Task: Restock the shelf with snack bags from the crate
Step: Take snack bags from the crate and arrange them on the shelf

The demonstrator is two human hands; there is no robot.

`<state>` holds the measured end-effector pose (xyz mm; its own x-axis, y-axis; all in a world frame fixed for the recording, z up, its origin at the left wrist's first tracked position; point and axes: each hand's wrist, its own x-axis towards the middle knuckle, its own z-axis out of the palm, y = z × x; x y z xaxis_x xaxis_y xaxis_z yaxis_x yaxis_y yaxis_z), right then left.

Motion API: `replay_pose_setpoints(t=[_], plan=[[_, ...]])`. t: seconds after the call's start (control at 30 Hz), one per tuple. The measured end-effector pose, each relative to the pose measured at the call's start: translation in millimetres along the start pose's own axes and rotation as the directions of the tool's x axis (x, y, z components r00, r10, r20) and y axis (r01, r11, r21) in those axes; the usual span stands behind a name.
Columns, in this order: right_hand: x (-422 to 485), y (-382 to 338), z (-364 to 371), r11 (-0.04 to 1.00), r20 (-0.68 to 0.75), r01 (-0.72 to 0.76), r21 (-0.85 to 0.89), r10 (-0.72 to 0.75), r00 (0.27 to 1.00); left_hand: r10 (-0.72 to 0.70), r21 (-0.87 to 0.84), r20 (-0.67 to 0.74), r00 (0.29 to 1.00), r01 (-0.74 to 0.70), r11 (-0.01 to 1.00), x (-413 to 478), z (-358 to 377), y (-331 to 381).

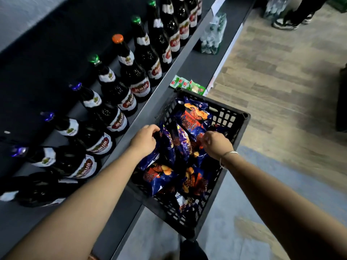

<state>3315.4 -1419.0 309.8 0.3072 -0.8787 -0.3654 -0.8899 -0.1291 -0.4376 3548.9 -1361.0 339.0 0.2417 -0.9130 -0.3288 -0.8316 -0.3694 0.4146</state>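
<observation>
Both hands reach into the black crate, which sits against the lower shelf and holds a heap of blue-and-orange snack bags. The left hand is curled closed on the top edge of one upright snack bag at the crate's shelf side — fingers pinching it. The right hand, a bangle on its wrist, has fingers bent down onto the bags beside it; whether it grips one I cannot tell. Dark bottles line the upper shelf to the left.

Blue snack bags with orange-red print fill a black lattice crate; dark bottles wear green, orange, purple caps.
</observation>
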Motion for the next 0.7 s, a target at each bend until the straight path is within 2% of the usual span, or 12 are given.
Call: replay_pose_setpoints(t=[0.07, 0.13, 0.2, 0.37, 0.5, 0.7], plan=[[6.5, -4.4, 21.3, 0.998, 0.05, -0.037, 0.048, 0.035, 0.998, -0.061, -0.048, 0.003, 0.998, 0.061, 0.997, 17.6, 7.5, 3.0], [11.1, -9.7, 38.6, 0.995, 0.106, -0.074, 0.065, 0.067, 0.992, -0.183, -0.115, 0.023, 0.983, 0.184, 0.976, 30.0, 16.0, 10.7], [13.8, -14.7, 49.5, 0.991, 0.158, -0.114, 0.072, 0.102, 0.982, -0.264, -0.117, 0.054, 0.963, 0.268, 0.956, 35.9, 25.7, 18.6], [16.2, -18.1, 59.8, 0.991, 0.133, -0.103, 0.089, 0.091, 0.987, -0.295, -0.047, 0.059, 0.954, 0.298, 0.954, 35.9, 36.0, 19.2], [16.9, -8.9, 57.8, 0.957, 0.071, -0.135, 0.257, 0.121, 0.99, -0.338, -0.064, 0.071, 0.938, 0.342, 0.937, 29.2, 28.4, 4.4], [14.7, -0.5, 55.3, 0.933, 0.024, -0.122, 0.34, 0.121, 0.992, -0.348, -0.102, 0.046, 0.936, 0.351, 0.931, 14.0, 20.0, -5.6]])
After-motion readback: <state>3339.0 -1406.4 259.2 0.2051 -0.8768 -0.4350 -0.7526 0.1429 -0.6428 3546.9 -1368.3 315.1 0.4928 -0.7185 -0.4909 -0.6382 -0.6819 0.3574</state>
